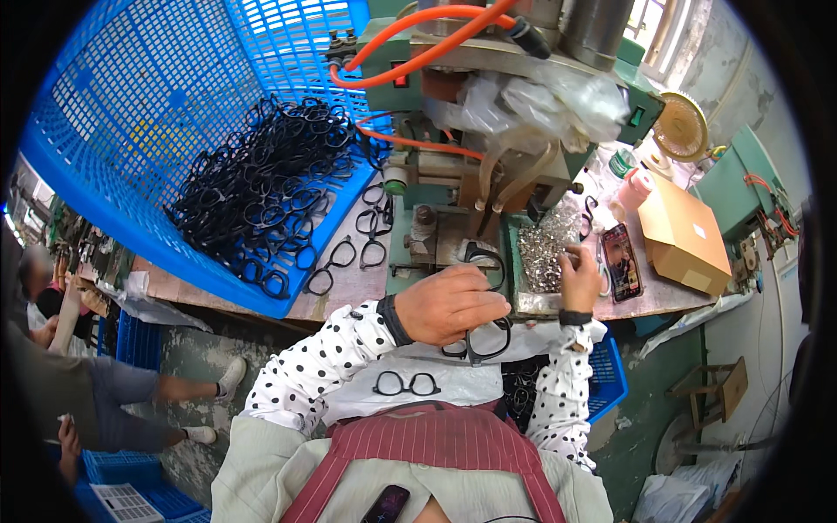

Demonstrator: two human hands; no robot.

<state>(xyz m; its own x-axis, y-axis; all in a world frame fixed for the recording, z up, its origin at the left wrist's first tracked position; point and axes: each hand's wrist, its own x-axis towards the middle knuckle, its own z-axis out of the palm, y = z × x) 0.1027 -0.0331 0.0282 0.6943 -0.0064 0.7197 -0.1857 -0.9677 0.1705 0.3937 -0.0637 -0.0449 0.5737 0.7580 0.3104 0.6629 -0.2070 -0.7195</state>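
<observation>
While the left hand curls around a black eyeglass frame in front of the machine, the right is at the parts tray!

Bent fingers on that right hand, over the tray's right edge, just beside the phone; can't tell whether they pinch one of the small metal parts. Another frame lies on the white sheet, and a blue basket heaped with black frames stands left on the bench.

Left hand angles inward, knuckles up; right hand points forward, fingers curled.
</observation>
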